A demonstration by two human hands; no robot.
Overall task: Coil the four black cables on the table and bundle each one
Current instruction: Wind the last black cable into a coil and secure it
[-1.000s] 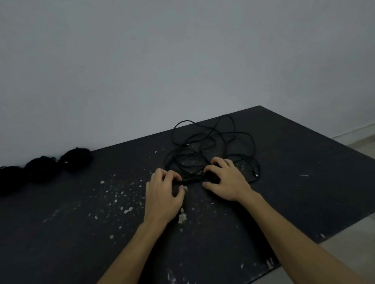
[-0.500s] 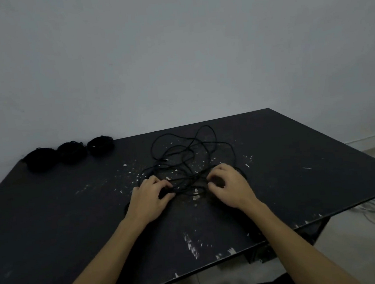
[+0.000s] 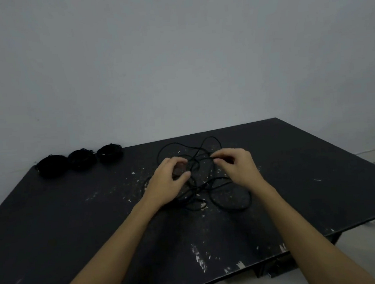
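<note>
Now we are holding up the last loose black cable [image 3: 230, 197] with both hands so we can find a bit to start winding. Our left hand [image 3: 167, 184] is curling around some strands, and our right hand [image 3: 238, 169] is pinching one strand at its fingertips. Most of the messy cable is lying just below and between our hands on the table [image 3: 76, 230]. Three finished bundles [image 3: 79, 160] are sitting far off to the left, out of the way.

- Dim, flat, bluish-grey light with no visible source and no glare.
- Soft, faint shadows on the scuffed black desk [image 3: 75, 219].
- Slight blur throughout; wide-angle bending near the edges.
</note>
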